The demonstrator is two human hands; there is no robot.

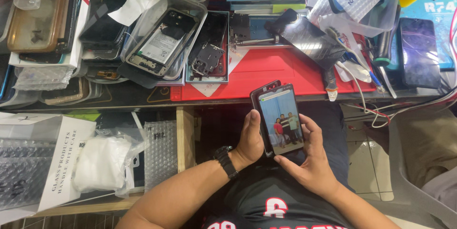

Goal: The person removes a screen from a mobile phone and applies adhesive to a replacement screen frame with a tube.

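I hold a dark smartphone [280, 117] over my lap, its lit screen showing a photo of people. My left hand [249, 139] grips its left edge, thumb lying along the side; a black watch sits on that wrist. My right hand [312, 157] cups the phone's lower right corner from below, thumb resting by the bottom of the screen. Both hands are below the red work mat [266, 74] on the bench edge.
The bench holds an opened phone with its battery showing in a clear tray [162, 36], a phone frame with loose parts [208, 50], a dark glass panel [312, 38], another phone [420, 53], cables and bubble wrap. A white carton [57, 162] and bubble bags sit at left.
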